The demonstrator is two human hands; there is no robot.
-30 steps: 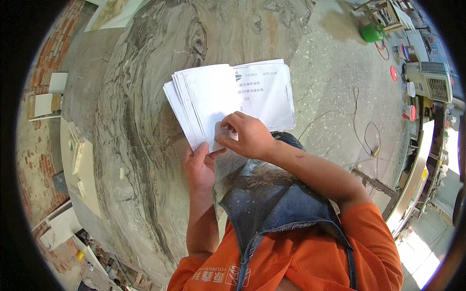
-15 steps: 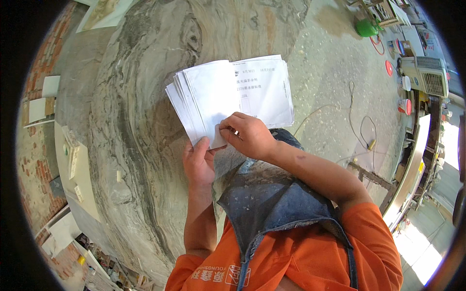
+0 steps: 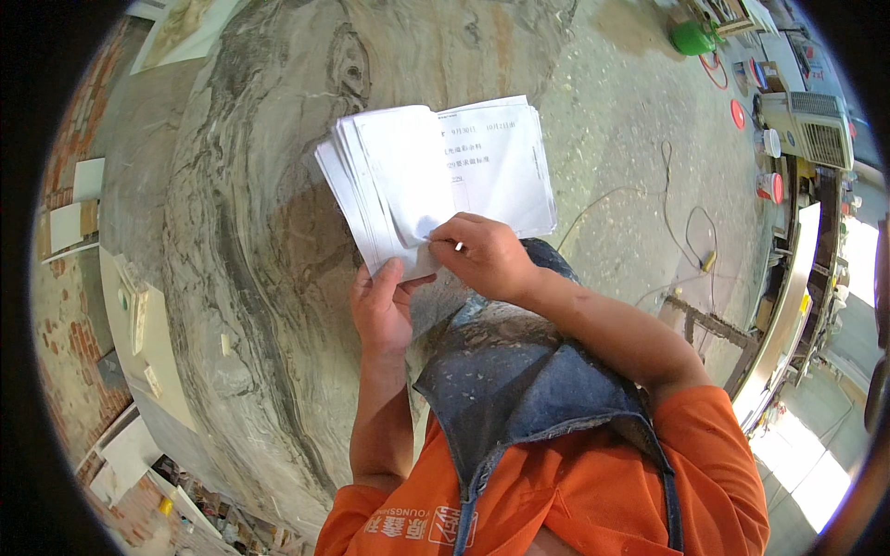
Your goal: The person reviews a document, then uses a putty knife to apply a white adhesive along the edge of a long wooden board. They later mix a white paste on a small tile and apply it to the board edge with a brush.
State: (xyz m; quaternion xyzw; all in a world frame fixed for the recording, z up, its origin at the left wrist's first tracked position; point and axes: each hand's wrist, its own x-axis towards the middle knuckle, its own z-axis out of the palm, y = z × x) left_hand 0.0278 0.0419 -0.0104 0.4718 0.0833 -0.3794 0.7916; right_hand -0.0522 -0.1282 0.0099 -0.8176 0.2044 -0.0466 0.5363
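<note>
A thick stack of white paper sheets (image 3: 397, 171) lies opened out above the marbled slab. My left hand (image 3: 380, 310) grips its lower corner, with the thumb on top and the fingers underneath. At the lower edge of the upper sheet, my right hand (image 3: 484, 258) is closed in a pinch on the paper, and that sheet curls up there. A small white spot shows at its fingers; I cannot tell what it is. On the right side of the stack lies a printed sheet (image 3: 505, 171), its lower part partly covered by my right hand.
The large grey-brown marbled slab (image 3: 250, 259) spreads under and left of the papers. A dark blue apron (image 3: 528, 380) hangs below my hands. On the floor at right lie a thin cable (image 3: 667, 199) and a green tank (image 3: 693, 39). Buckets (image 3: 769, 185) stand near a white appliance (image 3: 811, 130).
My right hand has shifted slightly right, and the sheet's lower edge now bends up more at its fingers. The left hand keeps its hold. The stack sits slightly higher in view.
</note>
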